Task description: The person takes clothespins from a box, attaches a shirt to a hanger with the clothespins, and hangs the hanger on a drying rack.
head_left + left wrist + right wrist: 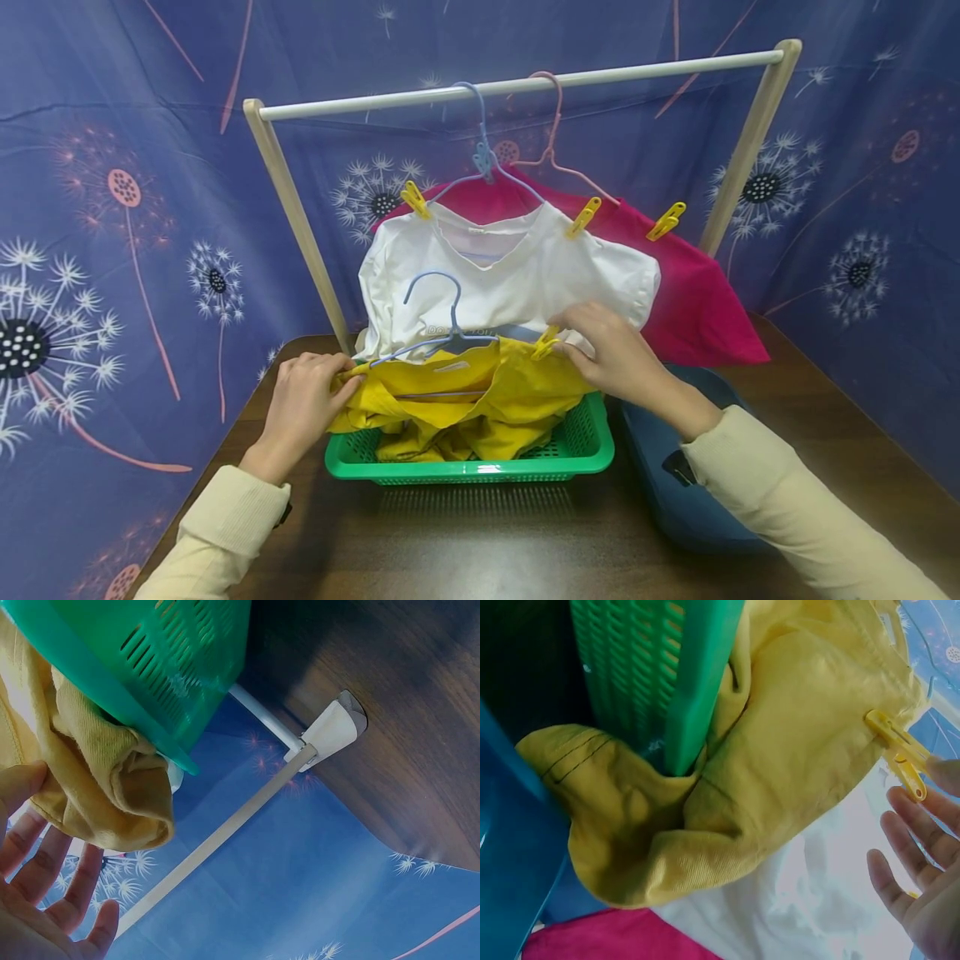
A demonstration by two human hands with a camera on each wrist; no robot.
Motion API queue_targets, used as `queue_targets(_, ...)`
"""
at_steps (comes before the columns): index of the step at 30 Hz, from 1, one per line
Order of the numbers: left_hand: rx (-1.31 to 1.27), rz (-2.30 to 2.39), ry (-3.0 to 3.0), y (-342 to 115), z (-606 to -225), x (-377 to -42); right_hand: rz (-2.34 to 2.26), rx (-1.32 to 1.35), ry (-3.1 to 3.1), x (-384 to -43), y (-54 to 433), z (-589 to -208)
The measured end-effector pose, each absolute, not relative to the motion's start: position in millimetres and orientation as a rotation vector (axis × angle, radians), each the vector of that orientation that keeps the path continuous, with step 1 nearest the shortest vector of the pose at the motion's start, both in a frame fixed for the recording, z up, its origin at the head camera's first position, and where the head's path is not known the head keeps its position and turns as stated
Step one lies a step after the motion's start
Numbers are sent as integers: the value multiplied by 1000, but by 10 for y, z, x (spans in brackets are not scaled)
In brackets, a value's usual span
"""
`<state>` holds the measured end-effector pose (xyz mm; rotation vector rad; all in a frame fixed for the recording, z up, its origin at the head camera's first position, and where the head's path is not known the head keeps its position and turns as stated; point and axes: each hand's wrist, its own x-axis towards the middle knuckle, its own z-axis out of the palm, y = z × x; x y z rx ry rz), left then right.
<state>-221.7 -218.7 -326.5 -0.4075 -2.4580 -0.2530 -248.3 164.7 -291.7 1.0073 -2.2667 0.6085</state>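
Note:
A yellow shirt (525, 387) hangs on a blue hanger (456, 304), its lower part bunched in a green basket (468, 471). My left hand (306, 398) pinches the shirt at its left shoulder; in the left wrist view the thumb presses the cloth and the fingertips pass behind it. At the other shoulder, my right hand (618, 354) pinches a yellow clothespin (546, 342). The right wrist view has this clothespin (896, 746) on the cloth, between thumb and fingers. One sleeve of the shirt droops over the basket's rim.
Behind the basket, a rack with a white bar (360, 103) carries a white shirt (517, 287) and a magenta shirt (697, 292), both with yellow clothespins. A dark blue bin (667, 500) stands right of the basket on the brown table (480, 550). Patterned blue cloth surrounds it.

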Motion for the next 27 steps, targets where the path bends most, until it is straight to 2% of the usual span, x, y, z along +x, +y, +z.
queue_targets(12,-401,-252,-2470,-2198,-3271,-2217,413,1006,-2233,-2447,1791,-2909)
queue_targets(27,-398,-259,-2461,-2227,-3270,-2197,214,1019,-2191,-2377,2199,-2997)
